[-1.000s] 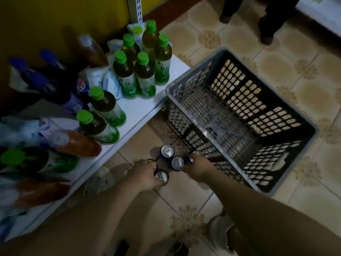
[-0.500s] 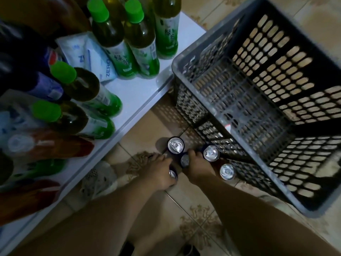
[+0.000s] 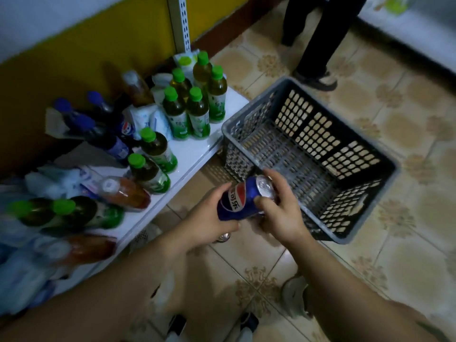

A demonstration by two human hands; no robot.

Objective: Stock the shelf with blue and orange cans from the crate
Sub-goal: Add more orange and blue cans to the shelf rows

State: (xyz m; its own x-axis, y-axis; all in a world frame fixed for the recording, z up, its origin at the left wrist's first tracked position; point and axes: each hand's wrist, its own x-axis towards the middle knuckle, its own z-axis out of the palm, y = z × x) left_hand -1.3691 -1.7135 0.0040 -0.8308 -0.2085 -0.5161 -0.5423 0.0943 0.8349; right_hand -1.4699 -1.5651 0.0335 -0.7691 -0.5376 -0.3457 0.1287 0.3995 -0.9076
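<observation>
A blue can point(image 3: 243, 199) with a red, white and blue logo is held tilted above the floor, its silver top pointing up and right. My left hand point(image 3: 209, 222) grips its lower body. My right hand point(image 3: 281, 211) curls round its top end. Under my left hand, the silver top of another can point(image 3: 223, 236) peeks out on the floor. The grey plastic crate point(image 3: 365, 223) sits on the tiles just right of the hands, with nothing visible inside. The white shelf point(image 3: 197, 146) lies to the left.
Green-capped tea bottles point(image 3: 195, 112), blue-capped cola bottles point(image 3: 108, 124) and orange-drink bottles point(image 3: 123, 193) crowd the shelf, several lying down. A person's dark-trousered legs point(image 3: 313, 38) stand beyond the crate. My shoe point(image 3: 294, 297) is on the tiled floor below.
Both hands were down among several cans on the floor; now they have lifted one blue can up between them. The camera has pulled back and up.
</observation>
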